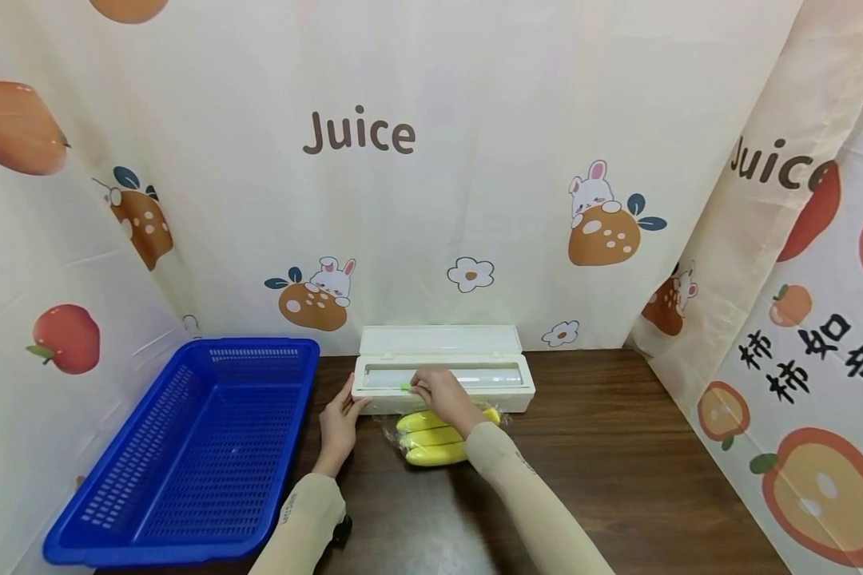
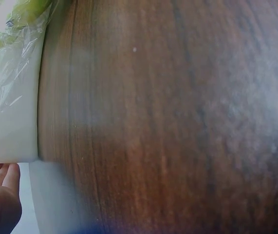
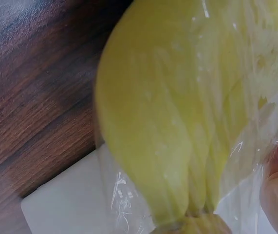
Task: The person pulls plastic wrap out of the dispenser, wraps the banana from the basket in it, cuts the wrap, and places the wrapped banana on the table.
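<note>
A white cling film dispenser (image 1: 443, 402) stands against the back curtain with its lid (image 1: 439, 339) raised, showing a roll of film (image 1: 489, 376) inside. My left hand (image 1: 339, 427) touches the box's left end with fairly straight fingers. Over the front edge, my right hand (image 1: 442, 394) pinches a small green slide cutter (image 1: 405, 387), mostly hidden by the fingers. Just in front of the box lies a bunch of yellow bananas (image 1: 435, 455) under clear film (image 1: 390, 431), partly covered by the right forearm. The right wrist view shows the bananas (image 3: 153, 112) close up through wrinkled film.
A blue plastic basket (image 1: 284, 479) with perforated walls stands at the left of the dark wooden table (image 1: 582, 447). Fruit-printed curtains (image 1: 475, 200) enclose the table at the back and both sides.
</note>
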Motion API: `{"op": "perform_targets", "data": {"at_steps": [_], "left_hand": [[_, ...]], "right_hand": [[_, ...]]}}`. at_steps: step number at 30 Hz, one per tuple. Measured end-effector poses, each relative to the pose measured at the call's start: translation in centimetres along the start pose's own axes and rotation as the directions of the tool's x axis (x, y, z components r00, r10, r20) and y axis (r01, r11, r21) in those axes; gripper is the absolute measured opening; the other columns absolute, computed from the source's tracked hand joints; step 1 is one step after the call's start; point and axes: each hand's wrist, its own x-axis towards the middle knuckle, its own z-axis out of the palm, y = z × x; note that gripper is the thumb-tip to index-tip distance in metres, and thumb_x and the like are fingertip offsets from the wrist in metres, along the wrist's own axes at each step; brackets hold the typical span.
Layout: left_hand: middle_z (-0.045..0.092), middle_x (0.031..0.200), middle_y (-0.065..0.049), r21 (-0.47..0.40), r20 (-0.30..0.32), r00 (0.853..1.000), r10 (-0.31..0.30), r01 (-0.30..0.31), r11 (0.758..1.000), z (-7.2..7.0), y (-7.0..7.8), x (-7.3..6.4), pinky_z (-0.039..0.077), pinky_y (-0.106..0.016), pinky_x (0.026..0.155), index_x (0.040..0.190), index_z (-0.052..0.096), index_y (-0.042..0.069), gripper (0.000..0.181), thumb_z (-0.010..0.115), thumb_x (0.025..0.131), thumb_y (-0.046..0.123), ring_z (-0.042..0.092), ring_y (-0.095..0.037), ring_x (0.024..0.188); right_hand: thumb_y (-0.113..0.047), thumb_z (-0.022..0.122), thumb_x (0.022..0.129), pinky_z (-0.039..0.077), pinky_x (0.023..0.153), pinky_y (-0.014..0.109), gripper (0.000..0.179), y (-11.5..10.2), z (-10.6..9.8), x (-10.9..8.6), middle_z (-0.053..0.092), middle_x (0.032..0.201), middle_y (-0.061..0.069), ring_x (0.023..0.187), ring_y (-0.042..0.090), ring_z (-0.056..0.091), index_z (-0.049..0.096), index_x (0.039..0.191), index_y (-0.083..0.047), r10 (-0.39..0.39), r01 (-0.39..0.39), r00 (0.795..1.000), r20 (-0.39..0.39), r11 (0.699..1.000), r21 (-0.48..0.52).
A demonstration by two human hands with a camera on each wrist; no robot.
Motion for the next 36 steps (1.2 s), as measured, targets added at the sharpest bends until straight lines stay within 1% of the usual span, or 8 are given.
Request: {"op": "perform_targets", "data": {"at_steps": [7,10,14,18,27,31,33,36], "left_hand": [[0.048,0.156,-0.021,-0.013,-0.010,1.000,0.008,-0.008,1.000,-0.08,0.01,-0.03,0.049,-0.034,0.109,0.157,0.045,0.000,0.063,0.070,0.099,0.001,0.051,-0.033,0.143],[0.048,0.157,-0.021,-0.017,-0.006,1.000,0.030,-0.030,0.999,-0.08,0.12,-0.09,0.048,-0.038,0.110,0.157,0.046,0.002,0.063,0.070,0.099,0.001,0.051,-0.034,0.143],[0.055,0.152,-0.017,0.091,-0.016,0.998,0.062,-0.060,0.994,-0.26,0.29,-0.26,0.048,-0.051,0.111,0.153,0.056,0.010,0.058,0.074,0.098,0.008,0.053,-0.035,0.141],[0.060,0.148,-0.013,0.184,-0.006,0.999,0.053,-0.051,0.982,-0.54,0.49,-0.35,0.047,-0.057,0.111,0.149,0.062,0.016,0.053,0.075,0.097,0.014,0.054,-0.036,0.139],[0.056,0.152,-0.018,0.162,0.047,0.998,0.031,-0.038,0.986,-0.59,0.68,-0.44,0.053,-0.052,0.105,0.152,0.058,0.013,0.061,0.078,0.095,0.010,0.056,-0.034,0.138],[0.059,0.148,-0.017,0.149,-0.007,1.000,0.019,-0.018,0.989,-0.24,0.67,-0.32,0.055,-0.049,0.102,0.150,0.060,0.015,0.060,0.082,0.094,0.019,0.062,-0.031,0.132],[0.065,0.142,-0.016,0.152,-0.053,0.998,0.020,-0.012,0.988,-0.10,0.70,-0.25,0.058,-0.040,0.096,0.146,0.064,0.016,0.057,0.083,0.093,0.023,0.068,-0.030,0.124],[0.070,0.135,-0.013,0.164,-0.105,0.994,0.025,-0.007,0.986,0.02,0.65,-0.13,0.053,-0.029,0.084,0.142,0.068,0.017,0.052,0.084,0.093,0.027,0.071,-0.033,0.109]], "right_hand": [[-0.011,0.068,0.104,0.062,0.084,0.035,0.011,0.04,0.05,0.02,0.077,0.104,0.007,0.094,0.022,0.073,0.077,0.107,-0.007,-0.003,0.003,1.000,-0.007,1.000,-0.009],[-0.010,0.068,0.103,0.062,0.084,0.035,0.010,0.01,0.03,-0.01,0.077,0.103,0.008,0.094,0.022,0.073,0.077,0.107,-0.006,-0.008,0.008,1.000,-0.016,1.000,-0.007],[-0.009,0.067,0.104,0.061,0.087,0.036,0.011,-0.05,0.03,-0.05,0.077,0.104,0.009,0.097,0.024,0.073,0.076,0.108,-0.005,-0.007,0.007,1.000,-0.018,1.000,0.011],[-0.010,0.066,0.104,0.061,0.089,0.036,0.012,-0.03,0.08,-0.05,0.077,0.106,0.010,0.100,0.025,0.073,0.076,0.109,-0.005,0.000,0.000,1.000,-0.009,0.999,0.032],[-0.015,0.069,0.102,0.061,0.093,0.037,0.019,-0.08,0.06,0.24,0.077,0.114,0.011,0.104,0.025,0.074,0.075,0.116,-0.004,0.000,0.000,1.000,0.001,1.000,0.010],[-0.016,0.070,0.102,0.061,0.090,0.036,0.014,-0.11,0.08,0.41,0.077,0.108,0.009,0.099,0.024,0.074,0.077,0.109,-0.006,0.007,-0.007,1.000,0.009,1.000,0.006],[-0.017,0.070,0.101,0.061,0.088,0.036,0.014,-0.13,0.14,0.43,0.077,0.107,0.009,0.097,0.023,0.073,0.077,0.107,-0.006,0.007,-0.007,1.000,0.008,1.000,0.004],[-0.017,0.071,0.101,0.061,0.088,0.036,0.013,-0.07,0.25,0.45,0.077,0.107,0.008,0.096,0.023,0.073,0.077,0.107,-0.007,0.010,-0.010,1.000,0.004,1.000,-0.002]]}}
